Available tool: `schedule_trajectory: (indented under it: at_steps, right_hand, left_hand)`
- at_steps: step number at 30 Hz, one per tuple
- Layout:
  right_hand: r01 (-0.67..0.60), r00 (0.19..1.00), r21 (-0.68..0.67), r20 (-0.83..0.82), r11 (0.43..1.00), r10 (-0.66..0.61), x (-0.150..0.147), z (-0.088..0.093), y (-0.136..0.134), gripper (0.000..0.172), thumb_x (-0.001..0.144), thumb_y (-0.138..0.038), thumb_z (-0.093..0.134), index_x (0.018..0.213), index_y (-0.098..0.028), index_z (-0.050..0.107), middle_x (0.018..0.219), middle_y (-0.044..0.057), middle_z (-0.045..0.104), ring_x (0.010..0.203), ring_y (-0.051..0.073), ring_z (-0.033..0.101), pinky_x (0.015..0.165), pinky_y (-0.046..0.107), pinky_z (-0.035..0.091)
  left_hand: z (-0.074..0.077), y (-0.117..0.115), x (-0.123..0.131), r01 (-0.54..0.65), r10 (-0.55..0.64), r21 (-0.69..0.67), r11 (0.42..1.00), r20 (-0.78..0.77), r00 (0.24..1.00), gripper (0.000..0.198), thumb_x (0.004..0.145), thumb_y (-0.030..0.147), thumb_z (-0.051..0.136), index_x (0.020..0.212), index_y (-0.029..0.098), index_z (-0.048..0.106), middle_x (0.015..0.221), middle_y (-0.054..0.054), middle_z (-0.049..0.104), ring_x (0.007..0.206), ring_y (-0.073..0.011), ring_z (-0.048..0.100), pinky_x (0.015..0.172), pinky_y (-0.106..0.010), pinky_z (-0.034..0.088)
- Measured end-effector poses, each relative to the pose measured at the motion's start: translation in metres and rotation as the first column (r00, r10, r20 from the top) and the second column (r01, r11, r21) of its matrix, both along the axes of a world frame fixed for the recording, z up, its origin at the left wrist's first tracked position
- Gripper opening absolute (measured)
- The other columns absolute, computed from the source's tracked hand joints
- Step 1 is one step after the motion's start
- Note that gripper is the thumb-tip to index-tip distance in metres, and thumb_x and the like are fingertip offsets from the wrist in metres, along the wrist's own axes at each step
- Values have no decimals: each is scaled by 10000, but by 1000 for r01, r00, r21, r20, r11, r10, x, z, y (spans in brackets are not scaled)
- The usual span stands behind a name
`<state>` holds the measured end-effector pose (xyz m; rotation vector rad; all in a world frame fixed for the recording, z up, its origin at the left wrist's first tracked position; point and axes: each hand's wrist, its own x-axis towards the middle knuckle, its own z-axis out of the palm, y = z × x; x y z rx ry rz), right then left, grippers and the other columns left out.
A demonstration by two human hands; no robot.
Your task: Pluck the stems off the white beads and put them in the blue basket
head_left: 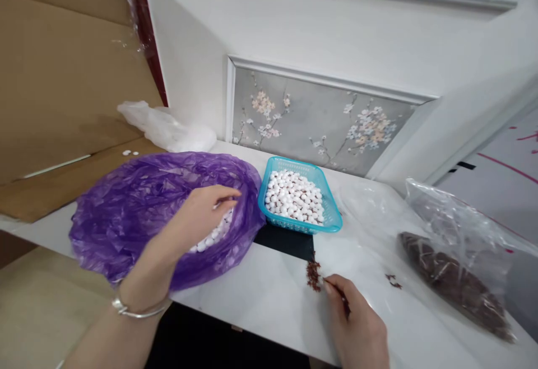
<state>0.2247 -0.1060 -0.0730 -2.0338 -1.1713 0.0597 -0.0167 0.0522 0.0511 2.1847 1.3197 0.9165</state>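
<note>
My left hand (208, 206) hangs over a crumpled purple plastic bag (138, 206), its fingers curled together near small white balls (212, 238) inside. Whether a ball sits between those fingertips I cannot make out. A silver bangle rings that wrist. My right hand (357, 316) is closed in a pinch, with thin reddish-brown bits at its fingertips and under its curled fingers. Just beyond them a small heap of the same reddish-brown bits (313, 275) lies on the white tabletop. Between the hands, farther back, stands a blue plastic basket (333, 212) filled with white balls (294, 196).
A clear bag of dark brown material (456, 285) lies at the right. A few stray bits (393, 281) are near it. Cardboard (71, 78) stands at the left, beside a white plastic bag (168, 129). Behind the table is a wall with a framed floral panel (323, 120).
</note>
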Motion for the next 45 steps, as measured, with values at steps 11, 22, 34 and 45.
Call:
schedule_trajectory:
  at_steps: [11,22,34,45]
  right_hand:
    - [-99,995,145,41,984,94,-2,3,0,341,896,-478,432,826,-239,666,973,67,628,832,216,611,692,307,462]
    - [-55,843,218,-513,974,162,-27,33,1,250,727,-460,668,735,-213,625,565,-8,600,558,176,576,563,270,475]
    - [-238,329,474,-782,848,530,-70,69,7,150,804,-339,650,816,-194,614,592,-16,639,524,120,596,550,246,493]
    - [-254,452,458,-723,852,523,-84,74,10,120,849,-305,598,824,-210,666,614,-22,624,575,121,602,586,238,519]
  left_hand:
    - [-24,-13,-60,62,-103,-179,982,-229,968,239,773,240,581,927,279,759,1006,-38,752,925,-271,655,812,-280,419]
    - [-18,-32,-34,212,-10,-409,888,443,896,130,739,277,706,839,209,753,789,-38,726,736,-194,628,673,-247,475]
    - [-48,-71,23,721,345,-566,400,822,454,82,755,172,727,836,175,736,797,-4,673,682,-59,612,697,-148,518]
    - [-53,-79,34,758,324,-527,384,846,424,127,828,229,649,924,171,707,680,6,639,595,-83,620,634,-179,501]
